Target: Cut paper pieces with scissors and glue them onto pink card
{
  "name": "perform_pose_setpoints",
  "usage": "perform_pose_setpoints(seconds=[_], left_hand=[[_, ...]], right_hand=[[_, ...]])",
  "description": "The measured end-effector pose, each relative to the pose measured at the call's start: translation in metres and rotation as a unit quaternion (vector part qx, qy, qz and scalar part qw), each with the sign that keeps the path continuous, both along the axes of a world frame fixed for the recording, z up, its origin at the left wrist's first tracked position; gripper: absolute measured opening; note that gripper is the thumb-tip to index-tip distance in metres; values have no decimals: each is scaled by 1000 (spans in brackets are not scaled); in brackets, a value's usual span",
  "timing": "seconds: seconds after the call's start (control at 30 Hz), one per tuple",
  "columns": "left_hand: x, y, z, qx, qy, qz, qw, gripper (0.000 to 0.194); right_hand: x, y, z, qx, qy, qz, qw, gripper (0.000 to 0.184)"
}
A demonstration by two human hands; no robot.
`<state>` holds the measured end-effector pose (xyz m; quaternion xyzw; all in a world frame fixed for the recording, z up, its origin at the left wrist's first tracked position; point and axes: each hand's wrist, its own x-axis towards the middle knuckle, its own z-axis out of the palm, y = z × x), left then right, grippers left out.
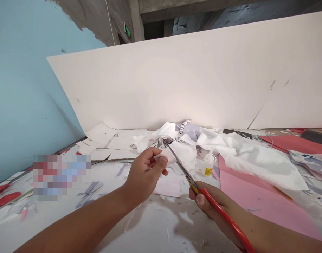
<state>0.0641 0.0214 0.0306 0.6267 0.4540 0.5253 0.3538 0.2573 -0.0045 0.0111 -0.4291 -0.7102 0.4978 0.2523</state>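
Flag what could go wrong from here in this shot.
The scissors in the right hand have their blades right beside the left hand, so a slip could perhaps nick its fingers. The small glue bottle stands close to the white scrap, where a careless move might knock it over.

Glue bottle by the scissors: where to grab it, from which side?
Probably around the clear body of the glue bottle, coming from the right over the pink sheet. It stands upright with a narrow tapered nozzle, and the scissors lie on its left.
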Motion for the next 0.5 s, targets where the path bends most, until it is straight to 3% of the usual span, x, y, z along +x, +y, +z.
perform_pose_setpoints(seconds=[0.5], left_hand=[[0, 2, 4, -28, -35, -24, 999, 23]], right_hand=[[-2, 3, -7, 35, -1, -6, 999, 57]])
